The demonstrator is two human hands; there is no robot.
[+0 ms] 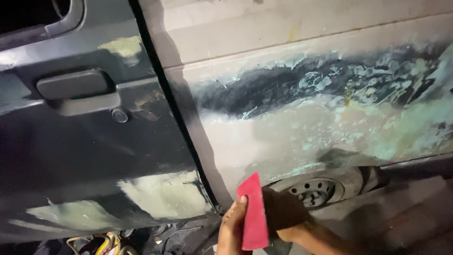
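My left hand [230, 229] comes up from the bottom edge and holds a red plastic spreader [252, 212] upright, thumb on its front face. Just right of it my right hand [283, 212] looks dark and blurred at the end of a forearm [321, 241] that enters from the lower right. I cannot tell what it holds. Both hands hover in front of a car's rear quarter panel [306, 137], which is sanded pale with dark and greenish patches. They are just above the wheel arch.
A dark car door [94, 146] with a handle [73, 84] and a round lock [119, 114] fills the left, with pale filler patches [165, 193] low down. A wheel with a steel rim [314, 191] sits under the arch. Cables and clutter [108, 243] lie on the ground.
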